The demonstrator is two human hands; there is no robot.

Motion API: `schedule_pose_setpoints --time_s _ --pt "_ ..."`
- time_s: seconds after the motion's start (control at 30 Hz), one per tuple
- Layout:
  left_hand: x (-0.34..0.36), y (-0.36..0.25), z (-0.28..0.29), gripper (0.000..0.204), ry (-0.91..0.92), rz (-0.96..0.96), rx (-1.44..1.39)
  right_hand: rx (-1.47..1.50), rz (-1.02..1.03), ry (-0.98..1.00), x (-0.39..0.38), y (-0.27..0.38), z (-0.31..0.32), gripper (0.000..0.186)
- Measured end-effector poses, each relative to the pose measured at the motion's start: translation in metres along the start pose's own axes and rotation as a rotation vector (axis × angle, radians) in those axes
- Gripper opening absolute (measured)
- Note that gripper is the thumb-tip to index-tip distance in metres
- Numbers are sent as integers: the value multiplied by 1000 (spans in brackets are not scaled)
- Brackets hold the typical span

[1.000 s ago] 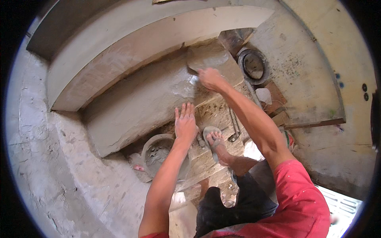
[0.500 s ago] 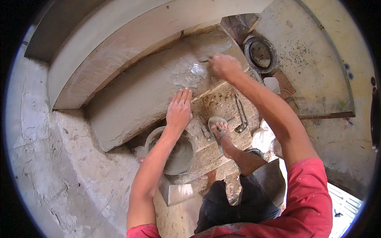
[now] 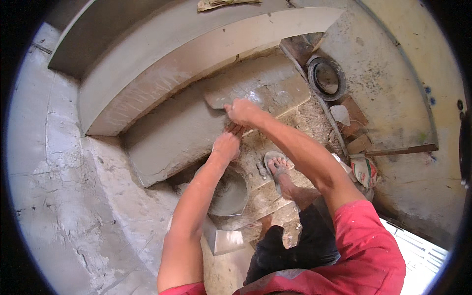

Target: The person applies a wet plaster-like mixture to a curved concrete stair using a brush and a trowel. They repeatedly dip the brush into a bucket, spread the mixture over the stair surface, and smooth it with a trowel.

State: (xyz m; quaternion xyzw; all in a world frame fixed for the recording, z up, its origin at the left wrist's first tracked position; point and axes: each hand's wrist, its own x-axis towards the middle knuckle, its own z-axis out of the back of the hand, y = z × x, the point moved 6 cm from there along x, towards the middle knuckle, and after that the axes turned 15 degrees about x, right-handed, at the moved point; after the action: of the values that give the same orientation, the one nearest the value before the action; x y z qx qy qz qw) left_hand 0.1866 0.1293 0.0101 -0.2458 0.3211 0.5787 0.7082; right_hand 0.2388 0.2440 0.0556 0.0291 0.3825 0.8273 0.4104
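Plastered step [image 3: 179, 123] near grey basin [image 3: 244, 199]

A rough, patchy grey cement surface [image 3: 59, 196] spreads along the left; a stained yellowish expanse [image 3: 386, 98] with dark specks fills the right. A smooth beige riser [image 3: 196, 61] spans the top; bright white slats [image 3: 415, 248] glare lower right.

The person's right hand [image 3: 242, 112] holds a thin, flat grey tool [image 3: 215, 101] against a wet grey cement slab [image 3: 167, 137]; the left hand [image 3: 227, 146] is at the slab's front edge, near a round grey basin [image 3: 242, 199].
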Motion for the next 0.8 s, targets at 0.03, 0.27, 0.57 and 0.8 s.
schedule_pose_setpoints --time_s 0.03,0.27,0.57,0.8 --pt "-1 0 2 84 13 -14 26 -34 50 -37 -3 8 0 43" --pt "-1 -3 1 100 -429 -78 215 -355 70 -191 3 -38 54 23" --pt "4 -1 -4 92 -440 -89 167 -347 -92 -230 -2 -124 109 33" --pt "4 -2 -2 94 -439 -90 141 -320 17 -289 -14 -161 139 39"
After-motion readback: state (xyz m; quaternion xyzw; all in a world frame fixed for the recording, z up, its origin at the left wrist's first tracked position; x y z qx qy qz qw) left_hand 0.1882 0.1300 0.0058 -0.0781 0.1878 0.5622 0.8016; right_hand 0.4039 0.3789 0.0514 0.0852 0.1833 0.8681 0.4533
